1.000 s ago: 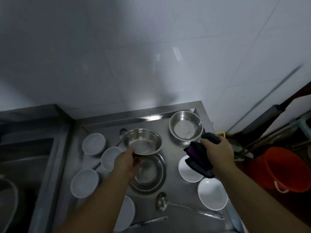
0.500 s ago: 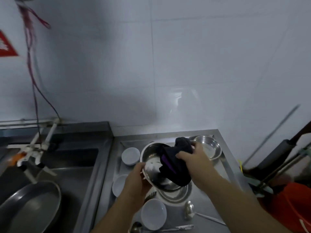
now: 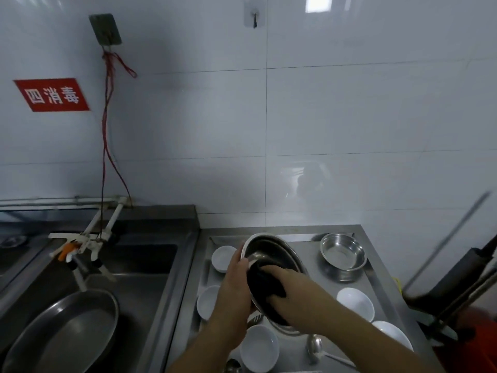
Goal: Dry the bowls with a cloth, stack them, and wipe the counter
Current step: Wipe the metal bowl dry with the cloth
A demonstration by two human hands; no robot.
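The steel bowl (image 3: pixel 271 262), now lifted and tilted above the tabletop's (image 3: pixel 376 275) middle, has the dark cloth (image 3: pixel 265 282) pressed inside; a second ago they were apart. Right hand (image 3: pixel 293 294) fingers clamp the cloth, left hand (image 3: pixel 235 281) fingers clamp the rim: drying has begun.

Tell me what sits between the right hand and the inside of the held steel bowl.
In the head view, a dark cloth lies between the right hand and the inside of the steel bowl, which the left hand grips by its rim.

Five white bowls (image 3: pixel 259 348), two steel bowls (image 3: pixel 343 256) — one cloth (image 3: pixel 265 282), one ladle (image 3: pixel 315 345)
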